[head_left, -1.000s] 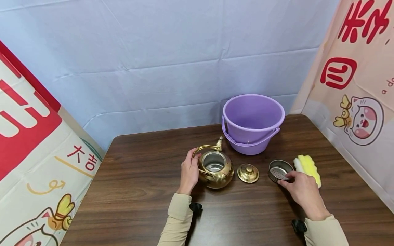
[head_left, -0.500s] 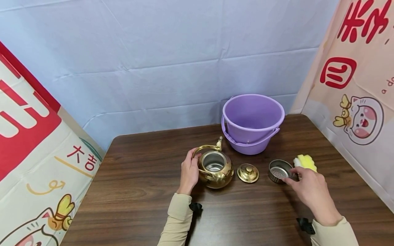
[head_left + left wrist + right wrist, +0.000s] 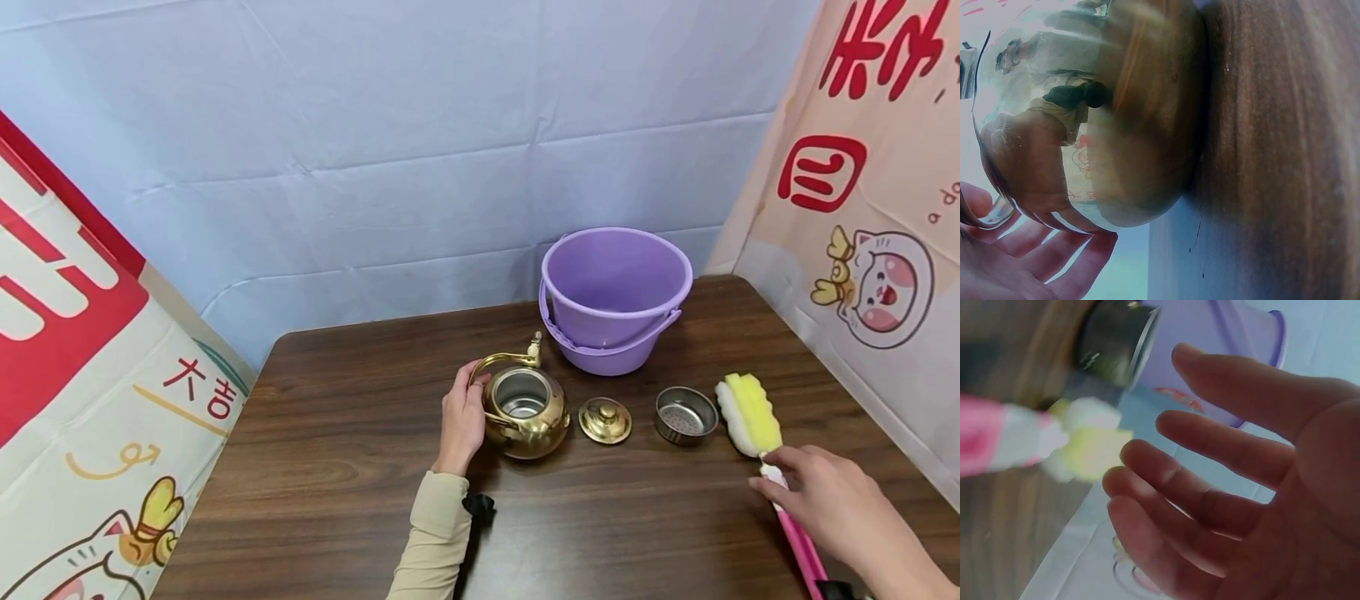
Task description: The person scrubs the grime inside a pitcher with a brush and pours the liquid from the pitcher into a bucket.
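My left hand [image 3: 461, 417] holds a gold-coloured teapot [image 3: 538, 435] at its lowered handle, on the pot's left side. The pot stands lidless on the table, its steel inside showing. In the left wrist view, the fingertips touch the shiny body of the teapot [image 3: 1147, 112] and the thumb is at the handle. Over the pink handle of a sponge brush [image 3: 757, 417] hovers my right hand [image 3: 840, 500], fingers spread and nothing gripped. The right wrist view shows the fingers of that hand [image 3: 1229, 487] apart from the brush [image 3: 1094, 450].
Between teapot and brush lie the gold lid [image 3: 605, 422] and a round perforated steel infuser basket [image 3: 686, 417]. A purple bucket [image 3: 615, 333] stands behind them, near the back edge. Printed cloth [image 3: 847, 275] borders the right side of the wooden table [image 3: 337, 450].
My right hand has left the infuser basket and moved right and toward me, over the brush handle. The basket stays on the table. My left hand and the teapot have not moved.
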{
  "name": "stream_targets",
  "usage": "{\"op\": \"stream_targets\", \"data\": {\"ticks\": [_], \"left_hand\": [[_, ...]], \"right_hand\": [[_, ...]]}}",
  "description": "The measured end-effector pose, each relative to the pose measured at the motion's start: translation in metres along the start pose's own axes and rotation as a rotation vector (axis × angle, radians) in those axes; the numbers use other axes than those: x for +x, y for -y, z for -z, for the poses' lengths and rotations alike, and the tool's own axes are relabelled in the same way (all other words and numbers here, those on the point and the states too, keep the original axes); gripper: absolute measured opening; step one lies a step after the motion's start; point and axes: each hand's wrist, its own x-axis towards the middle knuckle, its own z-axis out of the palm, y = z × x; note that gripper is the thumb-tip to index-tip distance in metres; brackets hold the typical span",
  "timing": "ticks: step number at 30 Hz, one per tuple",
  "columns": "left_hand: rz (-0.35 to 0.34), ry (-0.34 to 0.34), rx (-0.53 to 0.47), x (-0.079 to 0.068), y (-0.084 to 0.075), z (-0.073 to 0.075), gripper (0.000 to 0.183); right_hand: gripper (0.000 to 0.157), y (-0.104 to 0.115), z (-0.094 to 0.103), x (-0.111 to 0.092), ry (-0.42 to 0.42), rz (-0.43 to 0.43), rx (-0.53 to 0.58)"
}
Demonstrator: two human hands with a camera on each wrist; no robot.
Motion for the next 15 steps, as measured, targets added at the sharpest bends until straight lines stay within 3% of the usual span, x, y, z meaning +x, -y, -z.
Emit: {"op": "stream_targets", "data": {"ticks": [4,10,15], "left_hand": [[-0.006,-0.003,-0.001,0.0,0.0,0.0,0.032],[0.002,-0.009,-0.003,0.001,0.001,0.0,0.032],[0.009,-0.003,-0.001,0.001,0.001,0.0,0.032]], "right_hand": [[0.04,-0.015,-0.003,-0.008,0.081,-0.051,-0.007],[0.054,-0.035,-0.013,-0.016,0.281,-0.134,-0.006],[0.069,-0.042,-0.023,-0.02,0.309,-0.154,0.013]]}}
